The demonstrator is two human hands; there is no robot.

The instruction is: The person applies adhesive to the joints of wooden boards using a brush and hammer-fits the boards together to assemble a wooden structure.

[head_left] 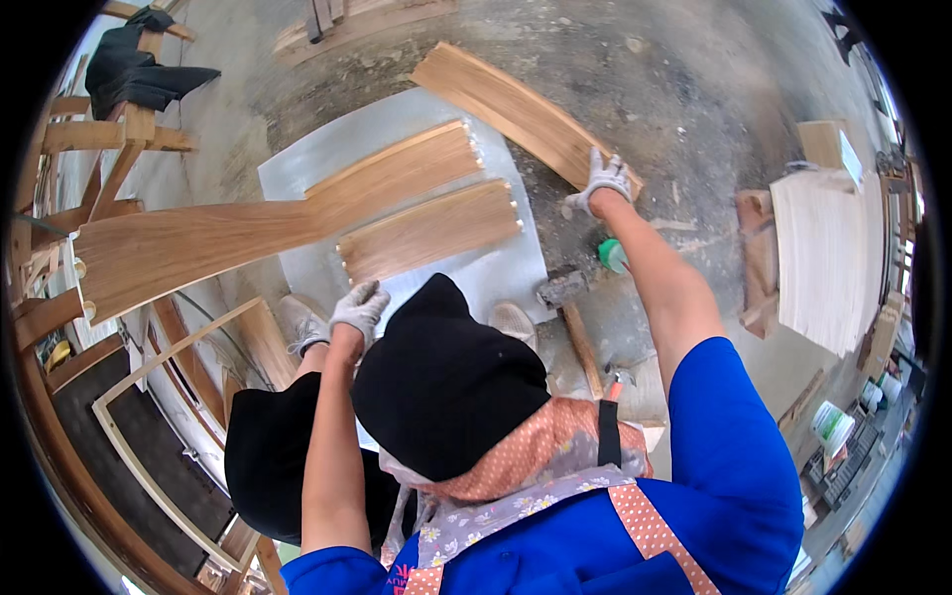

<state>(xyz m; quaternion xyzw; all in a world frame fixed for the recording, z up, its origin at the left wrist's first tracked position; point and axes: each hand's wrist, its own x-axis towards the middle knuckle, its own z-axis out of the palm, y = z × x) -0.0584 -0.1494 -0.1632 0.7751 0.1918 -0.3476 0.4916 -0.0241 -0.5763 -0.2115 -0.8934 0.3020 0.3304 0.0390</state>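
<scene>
My right hand [603, 183], in a grey-white work glove, grips the near right end of a long wooden board [511, 109]. The thumb is at its near edge and the fingers are spread over its face. My gloved left hand [361, 307] has its fingers curled, close to the near left corner of a short wooden panel [431, 230]. Whatever those fingers hold, if anything, is hidden. Beyond that panel, two more wooden panels, one short [397, 164] and one long [188, 238], meet or overlap. Small pale pegs or fittings line several panel ends.
A pale sheet [307, 154] lies under the short panels. By my right foot are a mallet [575, 327], a claw hammer [617, 385] and a green-topped bottle [613, 255]. A stack of pale boards [828, 263] stands right; wooden frames [119, 149] stand left.
</scene>
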